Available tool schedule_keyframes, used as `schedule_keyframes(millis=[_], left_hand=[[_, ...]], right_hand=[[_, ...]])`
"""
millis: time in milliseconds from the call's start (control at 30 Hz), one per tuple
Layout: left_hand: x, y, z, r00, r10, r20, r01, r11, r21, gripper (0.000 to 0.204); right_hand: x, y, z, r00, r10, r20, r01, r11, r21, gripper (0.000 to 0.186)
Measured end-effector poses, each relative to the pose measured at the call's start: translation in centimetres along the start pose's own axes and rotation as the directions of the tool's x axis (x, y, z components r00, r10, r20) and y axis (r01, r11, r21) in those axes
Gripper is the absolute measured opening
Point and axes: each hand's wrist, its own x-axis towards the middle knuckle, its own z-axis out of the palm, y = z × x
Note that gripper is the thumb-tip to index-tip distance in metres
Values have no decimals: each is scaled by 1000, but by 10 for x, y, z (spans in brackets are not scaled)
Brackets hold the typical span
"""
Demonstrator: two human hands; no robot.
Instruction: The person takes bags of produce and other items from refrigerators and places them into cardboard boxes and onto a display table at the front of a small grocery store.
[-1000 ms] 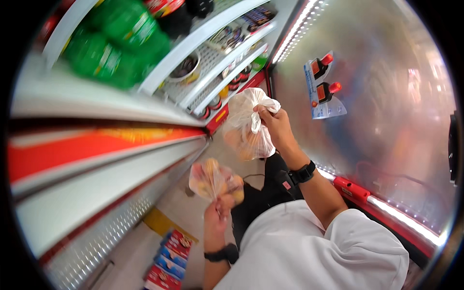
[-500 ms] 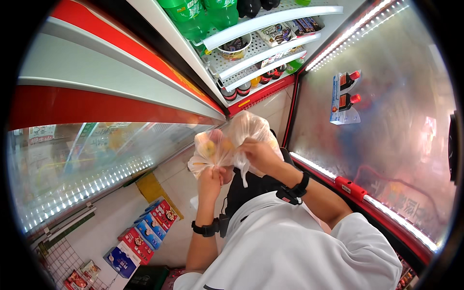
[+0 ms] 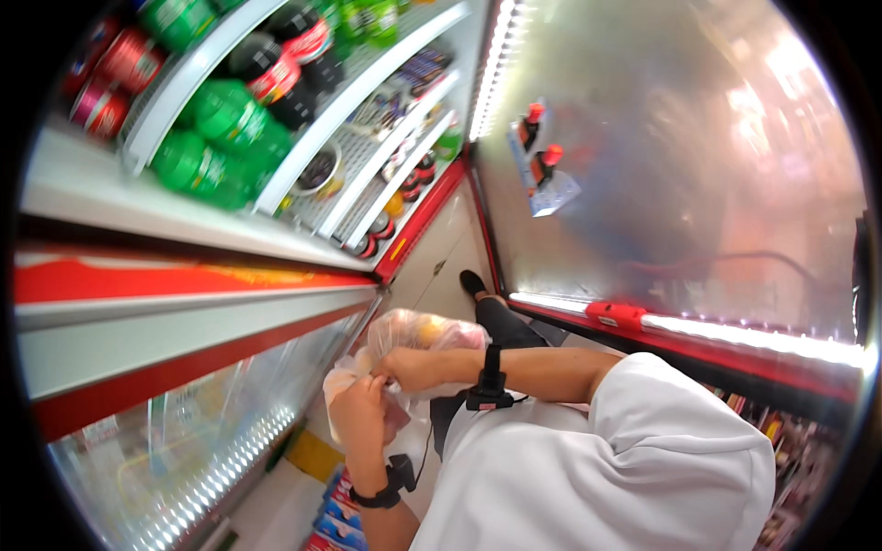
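My left hand (image 3: 361,410) and my right hand (image 3: 401,367) meet low at the centre, both with closed fingers pinched on the gathered plastic of translucent bags. One bag (image 3: 439,332), with yellow and pink round items showing through, lies just beyond my right hand. A paler bag (image 3: 338,390) hangs around my left hand. Which gathered end each hand grips is hard to make out.
An open drinks fridge (image 3: 220,119) with green and dark bottles, cans and snacks stands ahead-left. Its lit door (image 3: 671,165) swings out at right, holding small bottles (image 3: 547,161). A red-striped cabinet (image 3: 184,289) runs along the left; coloured boxes (image 3: 338,514) sit below.
Both bags have come lower and toward my body. My right hand has moved down and left to meet my left hand at the bags' gathered plastic. The view has shifted.
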Motion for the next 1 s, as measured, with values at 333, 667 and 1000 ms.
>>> schedule_keyframes(millis=[333,667,1000], left_hand=[[-19,242,-82,600,791,-123,-749,500,-436,86],[-112,346,-34,749,658,-80,-577,588,-568,96],[-122,383,8,879,161,-449,-433,666,-608,66]], right_hand=[[-142,-83,-3,912,-119,-393,206,961,185,31],[-279,-65,57,792,15,-610,131,972,194,32],[-533,5,97,647,118,-753,-194,981,-12,18]])
